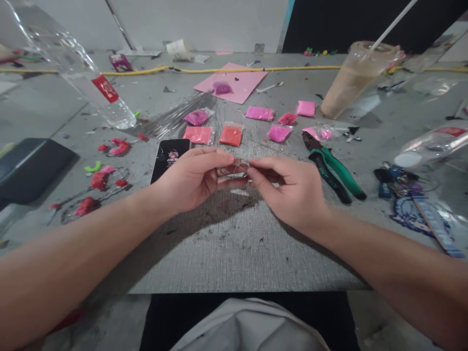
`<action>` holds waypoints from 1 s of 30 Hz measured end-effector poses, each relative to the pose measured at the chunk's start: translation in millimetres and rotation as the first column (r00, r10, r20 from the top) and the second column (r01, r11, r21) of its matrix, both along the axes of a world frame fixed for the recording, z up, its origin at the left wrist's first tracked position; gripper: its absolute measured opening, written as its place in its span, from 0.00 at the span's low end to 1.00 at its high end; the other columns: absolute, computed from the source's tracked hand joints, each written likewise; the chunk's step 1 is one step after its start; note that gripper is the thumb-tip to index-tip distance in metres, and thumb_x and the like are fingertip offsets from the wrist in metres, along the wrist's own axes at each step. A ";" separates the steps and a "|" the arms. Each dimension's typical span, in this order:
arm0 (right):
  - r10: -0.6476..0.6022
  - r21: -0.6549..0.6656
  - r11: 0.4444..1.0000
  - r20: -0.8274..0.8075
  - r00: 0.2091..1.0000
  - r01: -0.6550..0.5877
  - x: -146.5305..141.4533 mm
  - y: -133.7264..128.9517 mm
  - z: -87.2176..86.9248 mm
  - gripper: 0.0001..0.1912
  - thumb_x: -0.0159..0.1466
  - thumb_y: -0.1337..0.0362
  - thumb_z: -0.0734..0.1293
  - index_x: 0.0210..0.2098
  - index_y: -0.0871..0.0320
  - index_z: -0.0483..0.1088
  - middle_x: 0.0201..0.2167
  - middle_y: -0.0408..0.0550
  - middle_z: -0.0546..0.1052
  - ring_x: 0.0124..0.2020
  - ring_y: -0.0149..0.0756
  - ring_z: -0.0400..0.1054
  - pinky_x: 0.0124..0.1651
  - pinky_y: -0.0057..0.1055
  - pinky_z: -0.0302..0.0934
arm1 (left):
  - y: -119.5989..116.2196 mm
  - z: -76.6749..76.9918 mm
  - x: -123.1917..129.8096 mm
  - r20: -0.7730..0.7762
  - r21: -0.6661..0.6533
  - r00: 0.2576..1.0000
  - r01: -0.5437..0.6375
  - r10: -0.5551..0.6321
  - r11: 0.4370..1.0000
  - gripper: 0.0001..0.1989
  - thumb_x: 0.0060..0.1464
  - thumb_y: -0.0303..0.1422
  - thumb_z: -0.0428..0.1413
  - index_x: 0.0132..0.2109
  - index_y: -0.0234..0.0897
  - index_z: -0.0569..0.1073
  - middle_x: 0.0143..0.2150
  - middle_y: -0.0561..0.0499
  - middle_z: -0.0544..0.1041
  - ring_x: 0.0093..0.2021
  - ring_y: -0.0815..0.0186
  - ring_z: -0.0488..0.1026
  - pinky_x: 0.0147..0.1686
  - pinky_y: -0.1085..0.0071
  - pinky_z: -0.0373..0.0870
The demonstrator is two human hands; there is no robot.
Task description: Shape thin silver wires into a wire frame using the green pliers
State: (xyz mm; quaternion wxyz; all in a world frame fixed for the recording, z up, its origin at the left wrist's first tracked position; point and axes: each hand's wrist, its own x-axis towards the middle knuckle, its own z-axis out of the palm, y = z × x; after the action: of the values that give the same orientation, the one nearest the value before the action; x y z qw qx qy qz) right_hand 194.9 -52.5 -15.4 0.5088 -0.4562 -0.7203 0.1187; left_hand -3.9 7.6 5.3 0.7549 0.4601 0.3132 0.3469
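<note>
Between my two hands is a small loop of thin wire [239, 168], held just above the grey table [234, 253]. My left hand [199, 175] pinches the loop's left side with thumb and fingers. On the right side, the thumb and forefinger of my right hand [290, 187] close on the wire. Behind my left hand lies a phone [166, 153], partly covered by it. Green-handled pliers [332, 168] rest to the right of my right hand. Small bags of pink and orange clay, among them an orange bag [231, 135], lie beyond my fingers.
At left stand a water bottle [106, 95], a black box-like object [34, 168] and red clay pieces on wire [98, 180]. A bundle of straight wires [179, 114] lies near pink paper [241, 80]. At right are a drink cup [353, 80], a lying bottle [435, 144] and keychains [413, 209].
</note>
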 end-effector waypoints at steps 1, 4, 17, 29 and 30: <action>0.019 -0.042 0.999 -0.067 0.998 -0.022 -0.5 0.4 0.3 0.06 0.69 0.65 0.73 0.44 0.54 0.84 0.39 0.48 0.88 0.36 0.41 0.83 0.39 0.38 0.79 | 0.0 -0.2 -0.1 0.006 0.007 1.000 0.003 -0.003 1.000 0.08 0.59 0.31 0.63 0.32 0.37 0.84 0.35 0.46 0.85 0.39 0.60 0.85 0.49 0.62 0.87; 0.078 -0.134 0.984 -0.240 0.968 -0.113 -1.6 2.9 0.6 0.05 0.69 0.65 0.73 0.42 0.55 0.84 0.38 0.46 0.88 0.35 0.37 0.83 0.39 0.35 0.80 | 0.6 -0.8 -1.3 0.032 0.008 0.999 0.002 -0.003 1.000 0.09 0.59 0.31 0.64 0.30 0.38 0.82 0.34 0.47 0.85 0.39 0.60 0.85 0.50 0.59 0.87; 0.190 -0.200 0.948 -0.267 0.945 -0.247 5.5 11.6 4.8 0.04 0.69 0.64 0.73 0.41 0.56 0.81 0.38 0.47 0.86 0.37 0.36 0.82 0.40 0.33 0.80 | 4.8 2.0 -6.6 -0.046 0.054 0.999 -0.017 0.020 0.998 0.08 0.59 0.30 0.63 0.30 0.39 0.79 0.36 0.48 0.86 0.42 0.56 0.87 0.43 0.56 0.89; 0.302 -0.285 0.887 -0.241 0.922 -0.365 9.0 13.8 11.0 0.03 0.69 0.64 0.72 0.38 0.56 0.76 0.31 0.43 0.82 0.31 0.34 0.78 0.35 0.32 0.74 | 8.5 5.6 -6.9 -0.023 -0.066 0.998 0.064 -0.066 0.996 0.06 0.59 0.28 0.65 0.32 0.38 0.82 0.31 0.49 0.83 0.34 0.61 0.85 0.33 0.66 0.88; 0.312 -0.292 0.880 -0.237 0.920 -0.374 9.1 13.7 11.2 0.03 0.68 0.64 0.72 0.37 0.56 0.75 0.31 0.43 0.82 0.31 0.34 0.77 0.35 0.32 0.74 | 9.0 5.4 -7.2 -0.026 -0.071 0.997 0.074 -0.076 0.995 0.06 0.59 0.28 0.66 0.32 0.38 0.82 0.31 0.49 0.83 0.33 0.61 0.84 0.33 0.66 0.88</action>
State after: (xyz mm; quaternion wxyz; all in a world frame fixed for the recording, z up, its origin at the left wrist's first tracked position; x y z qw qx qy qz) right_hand 204.1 -38.8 -4.2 0.4596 -0.3872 -0.7095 0.3680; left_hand -11.1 16.6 10.6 0.7785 0.4497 0.3184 0.3007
